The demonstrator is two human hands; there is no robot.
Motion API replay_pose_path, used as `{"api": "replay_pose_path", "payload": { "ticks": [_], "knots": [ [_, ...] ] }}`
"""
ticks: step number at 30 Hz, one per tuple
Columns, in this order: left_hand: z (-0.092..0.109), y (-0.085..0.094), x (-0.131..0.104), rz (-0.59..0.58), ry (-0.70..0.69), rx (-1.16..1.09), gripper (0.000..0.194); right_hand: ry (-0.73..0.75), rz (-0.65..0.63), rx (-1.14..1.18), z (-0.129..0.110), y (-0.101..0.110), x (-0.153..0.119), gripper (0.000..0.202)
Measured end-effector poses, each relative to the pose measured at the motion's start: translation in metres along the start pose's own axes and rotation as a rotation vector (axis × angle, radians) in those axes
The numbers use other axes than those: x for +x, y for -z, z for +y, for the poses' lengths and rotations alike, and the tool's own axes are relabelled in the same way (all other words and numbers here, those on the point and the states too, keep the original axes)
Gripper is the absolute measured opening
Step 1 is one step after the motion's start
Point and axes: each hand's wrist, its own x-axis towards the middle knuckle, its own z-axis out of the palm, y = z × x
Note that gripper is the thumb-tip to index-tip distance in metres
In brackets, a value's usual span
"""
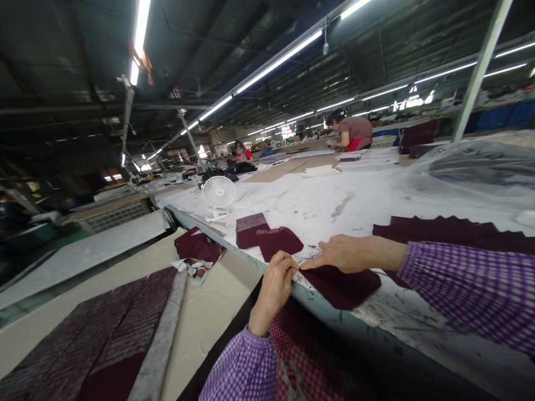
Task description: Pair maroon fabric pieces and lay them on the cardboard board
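Note:
A maroon fabric piece (345,287) lies at the near edge of the white-topped table (301,195). My right hand (340,253) rests on its upper left corner, with the index finger pointing left and pressed down there. My left hand (276,278) is closed in a pinch at the table edge beside that fingertip; what it pinches is too small to make out. Just beyond my left hand lie another maroon piece (281,242) and a small maroon stack (252,229) with a mottled strip on top.
A white fan (218,192) stands at the table's left edge. Layered maroon fabric (451,233) lies at right, near plastic sheeting (489,167). Lower left are mottled maroon panels (104,328) and a crumpled maroon bundle (199,246). A person (355,132) bends over the table farther back.

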Motion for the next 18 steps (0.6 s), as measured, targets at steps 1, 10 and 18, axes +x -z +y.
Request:
{"api": "replay_pose_path", "payload": {
  "ticks": [1, 10, 18],
  "knots": [
    [-0.001, 0.001, 0.000, -0.006, 0.004, -0.025, 0.018, 0.001, 0.025, -0.011, -0.003, -0.001, 0.000, 0.065],
    [-0.021, 0.013, 0.016, 0.079, 0.087, 0.317, 0.023, -0.251, 0.067, 0.308, 0.004, -0.015, -0.005, 0.046],
    [-0.022, 0.010, 0.033, -0.047, 0.061, 0.681, 0.014, -0.331, 0.028, 0.723, 0.049, 0.003, -0.032, 0.013]
  ]
}}
